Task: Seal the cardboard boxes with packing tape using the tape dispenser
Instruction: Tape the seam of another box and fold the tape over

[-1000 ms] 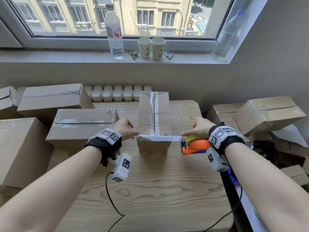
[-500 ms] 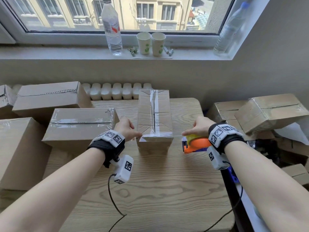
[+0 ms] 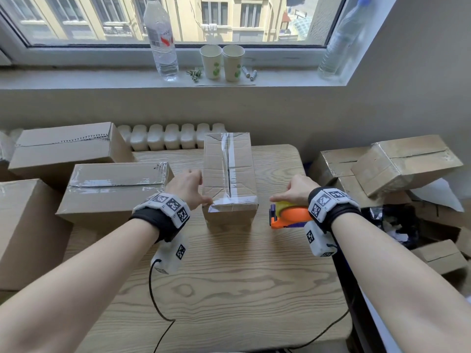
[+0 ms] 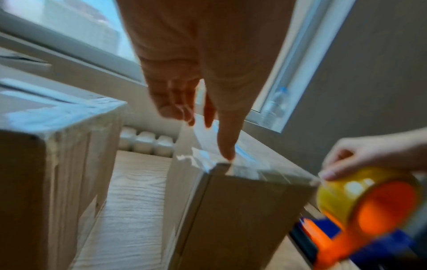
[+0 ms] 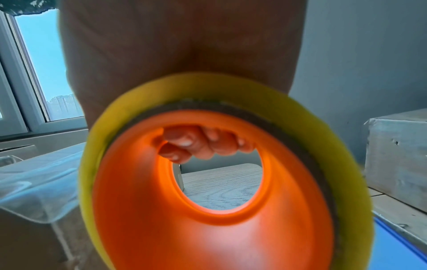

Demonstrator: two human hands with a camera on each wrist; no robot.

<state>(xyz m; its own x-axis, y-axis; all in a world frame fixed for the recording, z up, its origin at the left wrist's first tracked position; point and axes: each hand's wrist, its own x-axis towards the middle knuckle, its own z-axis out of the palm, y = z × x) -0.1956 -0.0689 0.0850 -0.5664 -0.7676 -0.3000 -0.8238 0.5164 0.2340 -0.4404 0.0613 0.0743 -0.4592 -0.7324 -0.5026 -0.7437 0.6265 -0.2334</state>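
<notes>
The narrow cardboard box (image 3: 229, 179) stands at the centre of the frame on the wooden table (image 3: 229, 289), one strip of clear tape (image 3: 233, 200) across its near top edge. The left hand (image 3: 187, 186) rests against the box's left side, its fingers straight, one fingertip (image 4: 227, 155) pressing the tape at the near corner. Just right of the box, the right hand (image 3: 297, 191) curls its fingers through the orange tape dispenser (image 3: 290, 217), gripping its yellowish roll. More boxes sit at both frame edges.
</notes>
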